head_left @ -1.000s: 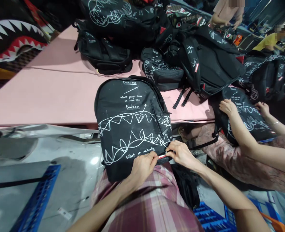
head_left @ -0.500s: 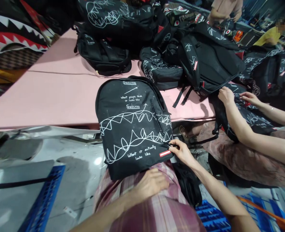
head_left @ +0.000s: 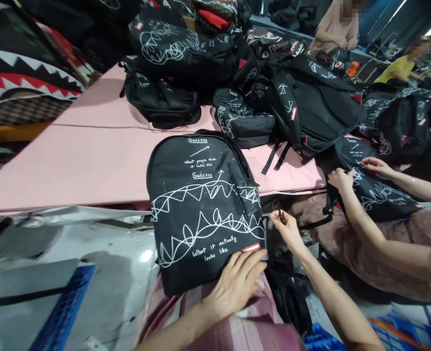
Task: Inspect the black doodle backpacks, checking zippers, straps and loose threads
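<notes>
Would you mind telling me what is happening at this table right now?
A person sits with a black backpack propped on their lap against a pink table. Their left hand rests flat on its bottom edge, beside a small red label. Their right hand pinches a small dark tool just off the bag's right side. A co-worker's hands handle a similar bag to the right. More backpacks are piled on the table.

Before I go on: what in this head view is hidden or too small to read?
- Small dark item in the right hand: too small to identify.
- Bottom edge of the black backpack: covered by the left hand.
- Red label: text too small.
- Bag beside the knee: in shadow.
</notes>
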{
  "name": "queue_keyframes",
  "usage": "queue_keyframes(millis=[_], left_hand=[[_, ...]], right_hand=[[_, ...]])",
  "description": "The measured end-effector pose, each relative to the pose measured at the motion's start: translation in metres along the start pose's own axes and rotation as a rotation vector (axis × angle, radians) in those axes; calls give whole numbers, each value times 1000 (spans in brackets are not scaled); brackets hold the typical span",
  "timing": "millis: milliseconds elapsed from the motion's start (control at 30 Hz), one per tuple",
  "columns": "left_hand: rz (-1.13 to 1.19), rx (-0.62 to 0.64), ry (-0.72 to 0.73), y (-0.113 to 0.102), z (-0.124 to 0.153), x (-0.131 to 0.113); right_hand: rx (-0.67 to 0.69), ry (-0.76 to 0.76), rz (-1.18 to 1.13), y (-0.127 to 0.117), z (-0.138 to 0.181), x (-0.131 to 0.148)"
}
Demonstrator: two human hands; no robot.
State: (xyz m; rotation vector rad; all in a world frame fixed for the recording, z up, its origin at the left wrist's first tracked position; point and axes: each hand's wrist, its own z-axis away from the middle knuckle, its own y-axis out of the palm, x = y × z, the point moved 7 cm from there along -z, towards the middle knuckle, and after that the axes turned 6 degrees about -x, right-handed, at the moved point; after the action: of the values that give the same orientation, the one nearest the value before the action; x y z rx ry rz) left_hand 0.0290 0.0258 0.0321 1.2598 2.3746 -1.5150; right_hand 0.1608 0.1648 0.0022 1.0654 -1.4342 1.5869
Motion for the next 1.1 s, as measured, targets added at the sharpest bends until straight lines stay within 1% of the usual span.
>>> queue_keyframes(millis=[33,67,167,267,333,433,500,533,567,600,633,667,700,767,800,867,900,933,967,1033,1067,1100], left_hand=[[11,-38,-16,-9,-1,7],[15,-67,-65,-18,-3,18],[-51,-85,-335,-40,-10,68],[-181,-66,-529,-49,-31,111],[-259,-31,-607,-44,-56,130],[-364,76,-692,-27,-92,150],[-392,197,-750,-14,-103,163],[-378,258,-788,-9,-103,171],[-331,310,-827,-6,-98,179],[-246,336,-867,-4,-91,186],[-121,330,-907,-3,-83,192],[38,288,-952,-5,-74,196],[224,221,-995,-8,-66,200],[596,56,-1071,-15,-51,201],[738,-19,-1106,-19,-46,201],[909,-114,-1160,-25,-39,200],[944,-144,-1181,-27,-37,199],[955,-165,-1199,-28,-36,199],[957,-173,-1211,-28,-36,199],[934,-162,-1209,-25,-38,198],[896,-148,-1189,-24,-40,198],[838,-123,-1155,-24,-42,197]], right_hand=[[44,-63,86,5,-2,5],[86,-139,162,12,-3,10],[179,-343,302,33,-9,23],[231,-419,368,52,-18,25],[250,-425,355,59,-22,24],[269,-394,266,62,-21,22],[321,-379,236,64,-17,22],[354,-385,238,64,-15,23],[381,-405,257,65,-14,26],[403,-437,293,65,-14,29],[417,-473,341,66,-15,33],[432,-505,393,68,-17,36],[455,-523,438,70,-19,38],[512,-508,463,76,-23,39],[535,-483,437,78,-24,38],[560,-437,329,82,-28,35],[551,-415,248,82,-32,33],[513,-378,165,80,-40,28],[436,-320,95,75,-54,21],[187,-148,58,59,-91,-4],[42,-59,104,50,-112,-19],[-49,6,185,44,-132,-32]])
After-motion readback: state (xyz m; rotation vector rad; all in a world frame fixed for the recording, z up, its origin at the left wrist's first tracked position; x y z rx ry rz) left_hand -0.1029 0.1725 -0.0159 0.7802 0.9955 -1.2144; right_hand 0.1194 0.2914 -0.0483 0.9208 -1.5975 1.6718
